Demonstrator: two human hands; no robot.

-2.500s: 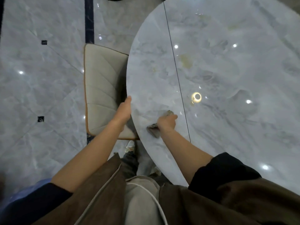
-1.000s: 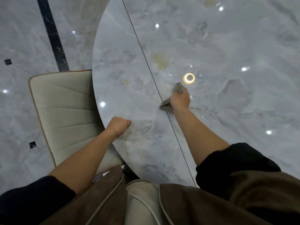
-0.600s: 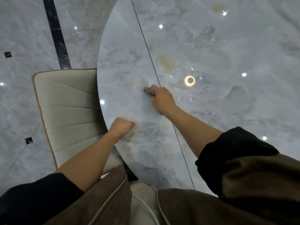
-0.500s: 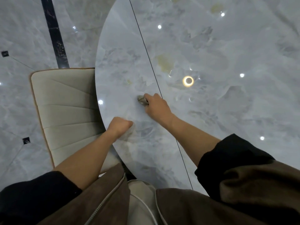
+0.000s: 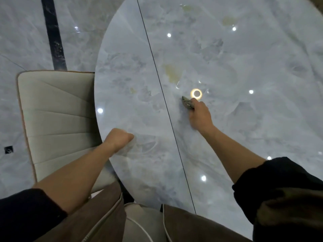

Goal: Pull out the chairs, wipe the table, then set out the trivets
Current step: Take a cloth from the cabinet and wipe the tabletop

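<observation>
A round grey marble table (image 5: 244, 119) fills the right of the view, with a thin dark seam running down it. My right hand (image 5: 199, 116) presses a small grey-green cloth (image 5: 187, 103) flat on the tabletop, just right of the seam. The cloth sticks out past my fingertips. My left hand (image 5: 118, 137) is closed in a fist and rests on the table's left edge, holding nothing. A cream padded chair (image 5: 56, 116) stands at the left, its seat partly under the table edge. Yellowish stains (image 5: 172, 72) mark the tabletop beyond the cloth.
The floor (image 5: 26, 41) is glossy grey marble with a dark inlaid stripe (image 5: 54, 35) at the upper left. Ceiling lights reflect as bright spots on the table, one a ring (image 5: 196, 93) next to the cloth. More yellowish marks (image 5: 227, 20) lie farther back.
My right hand has swept the cloth from left of the seam back to the right, close to the ring reflection. My left fist has stayed on the table edge.
</observation>
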